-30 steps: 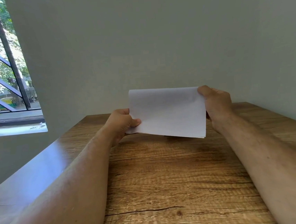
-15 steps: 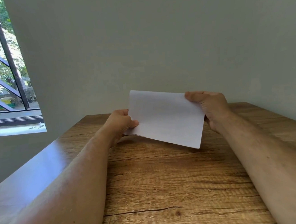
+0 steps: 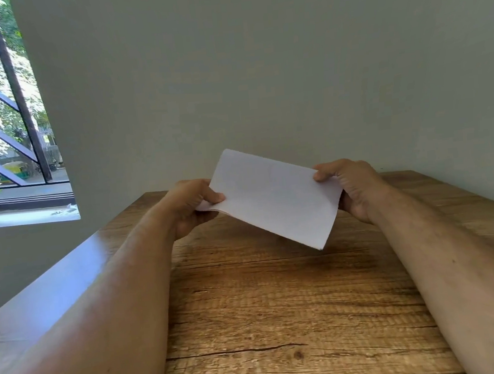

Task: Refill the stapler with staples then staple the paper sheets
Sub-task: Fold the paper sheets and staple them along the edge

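Plain grey-green wall (image 3: pixel 258 65) fills most of the view, with a barred window (image 3: pixel 7 119) at the far left looking onto trees. Below it a wooden surface (image 3: pixel 281 304) runs up to the wall, its grain dark and streaked; nothing rests on the part that shows, and no stapler or staples can be seen anywhere in view.

Both bare forearms reach forward over the wood. Between them the paper sheets (image 3: pixel 274 196) are held up in the air, clear of the surface and tilted, the left corner high and the lower right corner hanging down toward the wood. At the left edge the layers look slightly fanned.

The left hand (image 3: pixel 190 207) has its fingers (image 3: pixel 215 197) pinched shut on the left edge of the stack. The right hand (image 3: pixel 351 185) has its fingers (image 3: pixel 323 173) curled over and clamped on the upper right corner.

The risk, as I judge it, lies in the alignment: with only two edge pinches and the stack tilted, the sheets could slide against each other and be stapled crooked, or one could slip out. With the stapler out of sight, letting go with one hand to fetch it would leave the stack sagging from a single pinch and likely to fan apart.
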